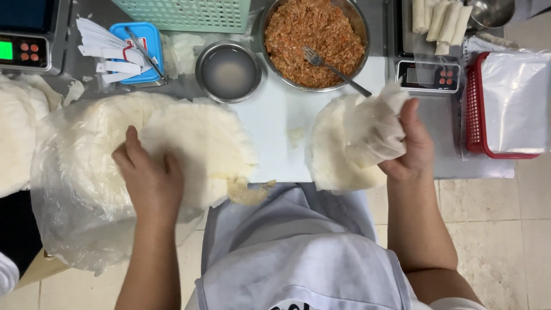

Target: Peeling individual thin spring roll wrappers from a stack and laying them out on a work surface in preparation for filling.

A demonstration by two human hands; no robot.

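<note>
My left hand [150, 182] lies flat with fingers spread on a wide stack of thin white wrapper sheets [201, 143], which rests partly on a clear plastic bag [69, 201]. My right hand [408, 150] grips a crumpled, lifted wrapper sheet [370, 129] above a second, smaller stack of wrappers [336, 155] on the white board [275, 126]. A torn scrap of wrapper [249, 192] hangs at the board's front edge.
Behind stand a steel bowl of orange-brown minced filling [310, 40] with a fork [336, 69], a small bowl of cloudy liquid [228, 72], a blue box [138, 51] with paper strips, two scales [427, 76], rolled rolls [439, 20], a red basket [505, 109].
</note>
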